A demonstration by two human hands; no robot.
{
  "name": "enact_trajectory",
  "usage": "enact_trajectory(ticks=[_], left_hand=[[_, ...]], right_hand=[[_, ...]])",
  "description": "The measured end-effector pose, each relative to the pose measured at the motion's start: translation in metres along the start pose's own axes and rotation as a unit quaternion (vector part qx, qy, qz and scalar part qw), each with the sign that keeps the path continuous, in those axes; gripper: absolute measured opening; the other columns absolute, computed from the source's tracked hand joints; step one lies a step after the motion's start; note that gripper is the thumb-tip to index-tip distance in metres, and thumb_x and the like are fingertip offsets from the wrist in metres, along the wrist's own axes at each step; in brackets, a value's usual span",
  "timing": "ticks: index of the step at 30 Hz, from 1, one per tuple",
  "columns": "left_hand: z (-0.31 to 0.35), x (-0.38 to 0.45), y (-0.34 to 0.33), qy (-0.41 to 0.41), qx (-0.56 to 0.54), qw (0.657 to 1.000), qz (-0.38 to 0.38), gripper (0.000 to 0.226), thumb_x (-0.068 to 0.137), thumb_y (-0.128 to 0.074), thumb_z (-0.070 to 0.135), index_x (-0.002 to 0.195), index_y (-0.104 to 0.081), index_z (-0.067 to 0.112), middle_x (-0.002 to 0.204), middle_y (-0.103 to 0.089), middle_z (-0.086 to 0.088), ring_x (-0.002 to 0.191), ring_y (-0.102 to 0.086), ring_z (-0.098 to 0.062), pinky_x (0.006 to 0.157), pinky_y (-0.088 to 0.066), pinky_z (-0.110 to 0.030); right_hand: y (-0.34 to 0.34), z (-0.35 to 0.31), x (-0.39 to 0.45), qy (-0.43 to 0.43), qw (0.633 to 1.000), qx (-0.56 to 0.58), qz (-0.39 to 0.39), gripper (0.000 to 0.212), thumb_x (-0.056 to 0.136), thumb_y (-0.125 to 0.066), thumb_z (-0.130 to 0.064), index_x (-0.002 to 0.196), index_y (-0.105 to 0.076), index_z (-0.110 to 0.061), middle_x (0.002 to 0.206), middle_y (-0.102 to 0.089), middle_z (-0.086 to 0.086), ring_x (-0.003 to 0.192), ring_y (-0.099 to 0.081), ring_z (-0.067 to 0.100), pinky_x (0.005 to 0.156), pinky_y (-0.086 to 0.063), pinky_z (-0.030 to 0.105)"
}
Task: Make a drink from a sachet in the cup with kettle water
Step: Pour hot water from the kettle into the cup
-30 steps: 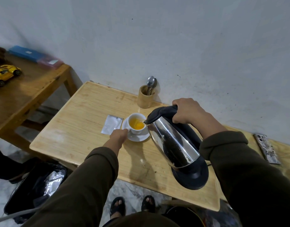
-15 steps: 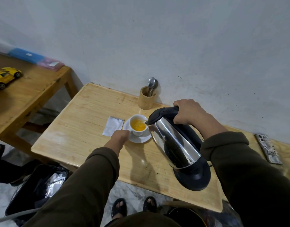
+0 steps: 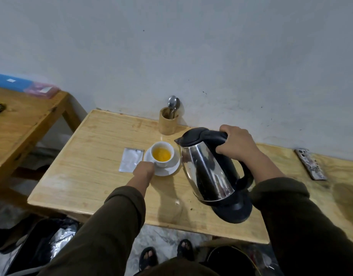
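The white cup (image 3: 163,156), on its saucer (image 3: 167,169) mid-table (image 3: 92,156), holds orange liquid. The left hand (image 3: 144,169) grips the saucer's near rim; a flat silver sachet (image 3: 130,159) lies just beside it. The right hand (image 3: 234,145) is clamped on the handle of the kettle (image 3: 209,172), held nearly upright, its spout near the cup. Pouring looks finished; next, probably set the kettle down and fetch a spoon (image 3: 172,102) from the wooden holder (image 3: 168,123) to stir.

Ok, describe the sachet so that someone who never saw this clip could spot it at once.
Start at the light wooden table against the white wall, and find the small white cup of orange drink on its white saucer near the middle. The flat silver foil sachet lies just left of the saucer, beside the left hand. It is the only flat, shiny rectangle there.
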State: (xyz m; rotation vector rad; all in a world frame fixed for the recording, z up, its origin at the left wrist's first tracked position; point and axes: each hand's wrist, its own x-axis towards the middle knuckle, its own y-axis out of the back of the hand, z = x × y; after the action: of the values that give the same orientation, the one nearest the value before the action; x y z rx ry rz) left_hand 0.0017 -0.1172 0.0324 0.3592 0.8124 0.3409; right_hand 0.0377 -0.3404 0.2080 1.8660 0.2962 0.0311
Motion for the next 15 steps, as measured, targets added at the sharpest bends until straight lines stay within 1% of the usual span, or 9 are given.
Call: enact_trajectory(ticks=[2, 3, 4, 6, 8, 10, 13, 15], left_hand=[[-0.003, -0.004, -0.003, -0.006, 0.019, 0.999, 0.028, 0.04, 0.098, -0.037, 0.021, 0.129, -0.053, 0.001, 0.131, -0.056, -0.021, 0.121, -0.053, -0.036, 0.1, -0.045, -0.041], [-0.004, -0.003, -0.004, -0.016, 0.034, 0.999, 0.033, 0.04, 0.098, -0.036, 0.02, 0.129, -0.053, 0.002, 0.131, -0.056, -0.021, 0.121, -0.053, -0.035, 0.099, -0.045, -0.041], [-0.005, -0.005, -0.006, -0.022, 0.055, 0.998, 0.036, 0.04, 0.098, -0.035, 0.018, 0.13, -0.052, 0.002, 0.133, -0.055, -0.021, 0.123, -0.052, -0.036, 0.099, -0.045, -0.041], [-0.008, -0.001, -0.009, -0.012, 0.032, 0.998, 0.044, 0.041, 0.099, -0.033, 0.019, 0.131, -0.05, 0.0, 0.135, -0.053, -0.021, 0.126, -0.05, -0.037, 0.104, -0.041, -0.042], [-0.007, -0.003, -0.012, -0.021, 0.053, 0.997, 0.053, 0.042, 0.1, -0.03, 0.02, 0.132, -0.048, 0.0, 0.138, -0.05, -0.019, 0.128, -0.047, -0.036, 0.107, -0.037, -0.042], [-0.01, -0.002, -0.015, -0.024, 0.05, 0.996, 0.069, 0.042, 0.1, -0.031, 0.02, 0.134, -0.047, 0.001, 0.14, -0.048, -0.018, 0.13, -0.046, -0.035, 0.107, -0.035, -0.041], [-0.014, -0.002, -0.016, -0.046, 0.016, 0.996, 0.073, 0.041, 0.099, -0.033, 0.018, 0.136, -0.046, 0.005, 0.141, -0.044, -0.016, 0.132, -0.044, -0.031, 0.107, -0.037, -0.04], [-0.015, -0.002, -0.019, -0.04, -0.016, 0.996, 0.073, 0.04, 0.098, -0.036, 0.017, 0.135, -0.045, 0.003, 0.139, -0.046, -0.018, 0.13, -0.045, -0.036, 0.109, -0.038, -0.044]], right_hand=[[-0.001, 0.008, -0.013, -0.03, 0.998, 0.032, 0.042, 0.021, 0.068, -0.064, -0.011, 0.085, -0.051, -0.008, 0.065, -0.046, 0.001, 0.06, -0.043, 0.019, 0.05, -0.032, 0.025], [-0.001, 0.012, -0.02, -0.048, 0.995, 0.051, 0.069, 0.022, 0.068, -0.065, -0.011, 0.086, -0.053, -0.009, 0.067, -0.049, 0.002, 0.062, -0.046, 0.021, 0.051, -0.033, 0.026], [-0.002, 0.017, -0.028, -0.068, 0.99, 0.073, 0.101, 0.022, 0.068, -0.065, -0.011, 0.086, -0.053, -0.009, 0.068, -0.05, 0.002, 0.065, -0.048, 0.023, 0.051, -0.034, 0.025], [-0.006, 0.023, -0.043, -0.103, 0.975, 0.118, 0.159, 0.02, 0.069, -0.065, -0.011, 0.084, -0.052, -0.011, 0.066, -0.05, -0.001, 0.065, -0.049, 0.022, 0.05, -0.034, 0.024], [-0.012, 0.027, -0.059, -0.145, 0.955, 0.154, 0.208, 0.02, 0.07, -0.064, -0.011, 0.083, -0.05, -0.017, 0.064, -0.048, -0.008, 0.062, -0.048, 0.016, 0.05, -0.033, 0.022], [-0.019, 0.031, -0.073, -0.193, 0.931, 0.183, 0.25, 0.019, 0.072, -0.064, -0.011, 0.085, -0.051, -0.017, 0.065, -0.048, -0.01, 0.06, -0.047, 0.012, 0.053, -0.033, 0.024], [-0.033, 0.038, -0.09, -0.27, 0.886, 0.217, 0.308, 0.018, 0.072, -0.063, -0.012, 0.085, -0.05, -0.015, 0.063, -0.049, -0.005, 0.065, -0.05, 0.024, 0.062, -0.037, 0.027], [-0.043, 0.042, -0.099, -0.31, 0.861, 0.232, 0.331, 0.019, 0.073, -0.063, -0.013, 0.084, -0.048, -0.016, 0.066, -0.052, 0.001, 0.07, -0.052, 0.029, 0.064, -0.039, 0.03]])
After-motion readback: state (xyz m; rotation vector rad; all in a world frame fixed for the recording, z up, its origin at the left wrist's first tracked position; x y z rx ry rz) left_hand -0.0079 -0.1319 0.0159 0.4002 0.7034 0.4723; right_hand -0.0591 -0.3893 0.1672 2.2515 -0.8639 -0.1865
